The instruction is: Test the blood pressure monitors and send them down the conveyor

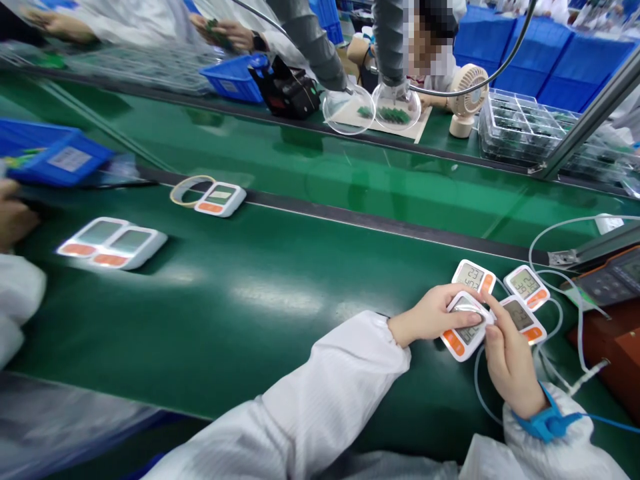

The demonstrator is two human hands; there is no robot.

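In my left hand (445, 317) is a white digital meter (461, 327) with an LCD screen and an orange button strip, tilted above the green table. My left thumb lies across its screen. The fingers of my right hand (513, 360) pinch the meter's right edge; a blue wrist strap circles that wrist. Just behind my hands are three similar meters: one at the left (470, 275), one at the right (527, 287) and one nearer (523, 319), partly covered by my right fingers. Digits show on their screens.
Clear tubes (580, 320) run by a brown case (610, 360) at right. Two meters (113, 243) lie left, another (220, 200) beside a tape ring (183, 190). A co-worker's sleeve (20, 300) enters left. Beyond the dark rail (350, 227) stand a fan (467, 100) and clear trays (525, 127).
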